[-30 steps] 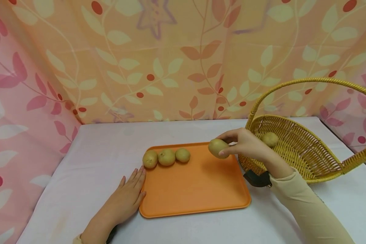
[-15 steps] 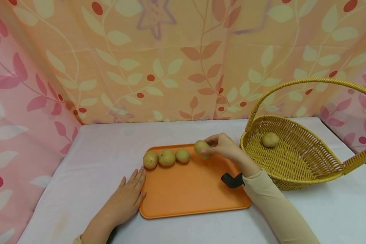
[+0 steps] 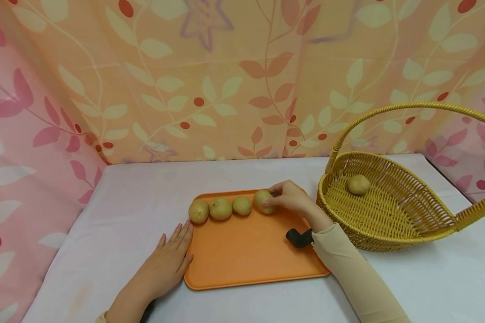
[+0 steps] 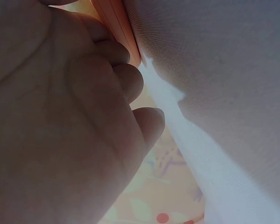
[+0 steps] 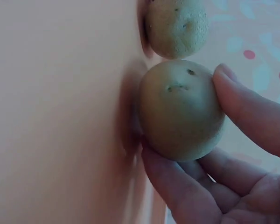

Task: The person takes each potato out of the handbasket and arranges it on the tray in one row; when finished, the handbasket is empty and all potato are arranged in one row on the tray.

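My right hand (image 3: 288, 197) pinches a potato (image 3: 263, 202) between thumb and fingers, low over the back right part of an orange tray (image 3: 250, 251). In the right wrist view the held potato (image 5: 179, 112) sits close over the tray surface, beside another potato (image 5: 176, 28). Three potatoes stand in a row along the tray's back edge: the left one (image 3: 198, 211), the middle one (image 3: 220, 209) and the smaller right one (image 3: 242, 206). My left hand (image 3: 167, 260) lies with straight fingers against the tray's left rim; its palm fills much of the left wrist view.
A yellow wicker basket (image 3: 388, 237) with a tall arched handle stands right of the tray, with one potato (image 3: 358, 184) inside. A white cloth (image 3: 145, 188) covers the table. Flowered fabric (image 3: 226, 89) hangs behind and at both sides.
My right hand has carried the potato left from beside the basket and lowered it toward the end of the row. My left hand has stayed at the tray's left rim.
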Available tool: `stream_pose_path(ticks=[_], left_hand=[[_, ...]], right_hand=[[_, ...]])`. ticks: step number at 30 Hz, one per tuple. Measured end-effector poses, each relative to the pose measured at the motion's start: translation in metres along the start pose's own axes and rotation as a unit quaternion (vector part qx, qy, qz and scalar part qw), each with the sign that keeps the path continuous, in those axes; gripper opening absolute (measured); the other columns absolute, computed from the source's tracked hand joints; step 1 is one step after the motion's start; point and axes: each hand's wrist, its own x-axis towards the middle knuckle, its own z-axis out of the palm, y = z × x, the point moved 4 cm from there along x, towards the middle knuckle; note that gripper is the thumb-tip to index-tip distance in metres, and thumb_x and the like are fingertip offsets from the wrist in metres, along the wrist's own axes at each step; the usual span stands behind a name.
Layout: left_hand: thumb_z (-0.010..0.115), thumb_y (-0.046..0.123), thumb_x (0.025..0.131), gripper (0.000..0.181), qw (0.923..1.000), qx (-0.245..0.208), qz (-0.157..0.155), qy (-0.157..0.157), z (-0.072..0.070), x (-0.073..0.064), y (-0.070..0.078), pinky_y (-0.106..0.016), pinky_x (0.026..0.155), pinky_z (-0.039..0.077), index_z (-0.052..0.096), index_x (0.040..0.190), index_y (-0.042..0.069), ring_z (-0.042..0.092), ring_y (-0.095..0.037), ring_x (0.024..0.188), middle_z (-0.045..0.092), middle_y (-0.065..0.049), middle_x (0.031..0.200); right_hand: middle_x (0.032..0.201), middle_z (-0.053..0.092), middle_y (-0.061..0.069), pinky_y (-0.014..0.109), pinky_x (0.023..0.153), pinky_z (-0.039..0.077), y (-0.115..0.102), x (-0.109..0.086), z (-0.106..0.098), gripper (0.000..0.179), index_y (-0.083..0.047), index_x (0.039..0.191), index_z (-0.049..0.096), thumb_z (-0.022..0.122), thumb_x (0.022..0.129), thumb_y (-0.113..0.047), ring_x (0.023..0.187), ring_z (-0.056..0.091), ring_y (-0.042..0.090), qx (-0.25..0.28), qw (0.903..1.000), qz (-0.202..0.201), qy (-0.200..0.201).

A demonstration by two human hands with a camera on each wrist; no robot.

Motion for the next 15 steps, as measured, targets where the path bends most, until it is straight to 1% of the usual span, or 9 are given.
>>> stream_pose_path(ticks=[5,8,12,15], left_hand=[[0.051,0.023,0.098,0.06,1.0,-0.002,0.0,-0.002,-0.0006,-0.0005,0.0003,-0.06,0.108,0.017,0.027,0.146,-0.004,0.019,-0.034,0.14,0.02,-0.016,0.154],[0.051,0.023,0.098,0.06,1.0,-0.003,0.001,-0.003,-0.0006,-0.0005,0.0006,-0.06,0.108,0.017,0.027,0.146,-0.005,0.019,-0.034,0.14,0.02,-0.017,0.153],[0.051,0.023,0.098,0.06,1.0,-0.003,0.002,-0.001,-0.0006,-0.0003,0.0009,-0.06,0.108,0.018,0.027,0.146,-0.005,0.02,-0.034,0.14,0.02,-0.017,0.153],[0.051,0.023,0.098,0.06,1.0,-0.003,0.002,0.0,-0.0008,-0.0005,0.0009,-0.06,0.107,0.018,0.027,0.145,-0.005,0.02,-0.034,0.14,0.021,-0.017,0.153]], right_hand=[[0.109,0.067,0.016,0.035,0.09,0.045,-0.0055,-0.0019,0.001,0.042,0.009,0.12,0.061,0.07,0.084,-0.011,0.101,0.058,0.023,-0.014,0.9993,-0.006,-0.034],[0.113,0.065,0.018,0.036,0.091,0.045,-0.0056,-0.003,0.0007,0.045,0.01,0.124,0.056,0.069,0.085,-0.009,0.103,0.059,0.024,-0.017,0.9985,-0.016,-0.05],[0.112,0.065,0.02,0.032,0.084,0.049,-0.0023,-0.0024,-0.0008,0.045,0.01,0.124,0.056,0.069,0.083,-0.004,0.102,0.06,0.026,-0.001,0.9985,-0.025,-0.048],[0.11,0.065,0.019,0.031,0.082,0.05,-0.0003,-0.0015,-0.0014,0.045,0.009,0.123,0.057,0.071,0.082,-0.002,0.101,0.061,0.026,0.009,0.999,-0.022,-0.038]])
